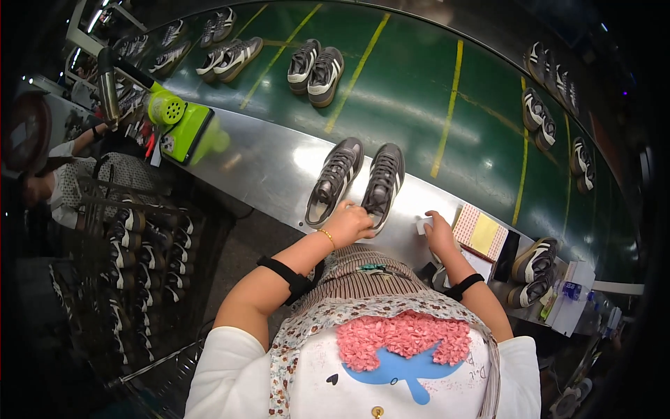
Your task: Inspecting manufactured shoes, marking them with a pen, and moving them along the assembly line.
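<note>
Steel bench stage: your left hand grips the grey pair at the heels, right hand fingers closed on a small white piece, pair not yet on the green belt.

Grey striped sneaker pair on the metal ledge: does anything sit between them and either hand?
Nothing visible does. The left hand already rests at the heels of the pair of grey striped sneakers. The right hand touches a small white piece; only bare steel ledge separates it from the sneakers.

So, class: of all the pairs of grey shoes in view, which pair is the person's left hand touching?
The pair on the steel bench, nearest the person; the left hand rests at its heels. Other pairs sit untouched on the green belt.
</note>
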The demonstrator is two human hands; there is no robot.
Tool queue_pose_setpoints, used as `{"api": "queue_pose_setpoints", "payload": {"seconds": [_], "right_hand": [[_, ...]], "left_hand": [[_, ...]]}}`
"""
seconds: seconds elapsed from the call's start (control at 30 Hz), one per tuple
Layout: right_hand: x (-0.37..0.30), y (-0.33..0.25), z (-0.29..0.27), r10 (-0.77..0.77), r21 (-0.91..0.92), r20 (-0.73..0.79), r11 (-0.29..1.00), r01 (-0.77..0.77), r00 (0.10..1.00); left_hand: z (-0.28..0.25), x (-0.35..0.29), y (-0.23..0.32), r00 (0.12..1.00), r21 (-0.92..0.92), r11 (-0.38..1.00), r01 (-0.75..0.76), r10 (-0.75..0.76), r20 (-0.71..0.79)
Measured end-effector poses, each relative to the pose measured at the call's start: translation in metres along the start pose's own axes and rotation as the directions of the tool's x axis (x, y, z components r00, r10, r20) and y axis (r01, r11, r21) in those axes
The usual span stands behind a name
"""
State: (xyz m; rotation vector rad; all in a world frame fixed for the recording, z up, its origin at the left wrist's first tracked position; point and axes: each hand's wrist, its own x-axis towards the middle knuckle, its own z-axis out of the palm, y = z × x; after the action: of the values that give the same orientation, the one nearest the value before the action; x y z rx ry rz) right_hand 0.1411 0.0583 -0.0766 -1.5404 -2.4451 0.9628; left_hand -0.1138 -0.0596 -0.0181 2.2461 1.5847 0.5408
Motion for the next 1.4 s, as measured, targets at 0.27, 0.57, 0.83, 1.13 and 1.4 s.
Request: {"api": "queue_pose_setpoints", "payload": {"seconds": [0.27, 0.57, 0.83, 1.13, 1.4], "right_hand": [[-0.020, -0.025, -0.008, -0.066, -0.363, -0.013, 0.930, 0.057, 0.998], [0.004, -0.137, 0.001, -0.509, 0.032, 0.335, 0.847, 0.530, 0.793], [0.013, -0.148, 0.005, -0.364, -0.205, 0.397, 0.860, 0.468, 0.843], [0.046, -0.057, -0.138, -0.302, -0.406, -0.035, 0.875, 0.262, 0.953], [-0.060, 0.070, -0.258, 0.389, -0.323, -0.492, 0.748, -0.579, 0.778]], "left_hand": [[-0.015, -0.040, -0.039, 0.600, -0.185, 0.710, 0.679, -0.682, -0.418], [0.014, -0.039, -0.048, 0.526, -0.793, 0.098, 0.601, -0.796, 0.300], [-0.015, -0.048, -0.029, 0.579, -0.872, -0.106, 0.478, -0.709, 0.403], [-0.028, -0.045, -0.064, 0.617, -0.839, 0.028, 0.544, -0.690, 0.377], [-0.021, -0.025, -0.086, 0.580, -0.746, 0.049, 0.664, -0.663, 0.473]]}}
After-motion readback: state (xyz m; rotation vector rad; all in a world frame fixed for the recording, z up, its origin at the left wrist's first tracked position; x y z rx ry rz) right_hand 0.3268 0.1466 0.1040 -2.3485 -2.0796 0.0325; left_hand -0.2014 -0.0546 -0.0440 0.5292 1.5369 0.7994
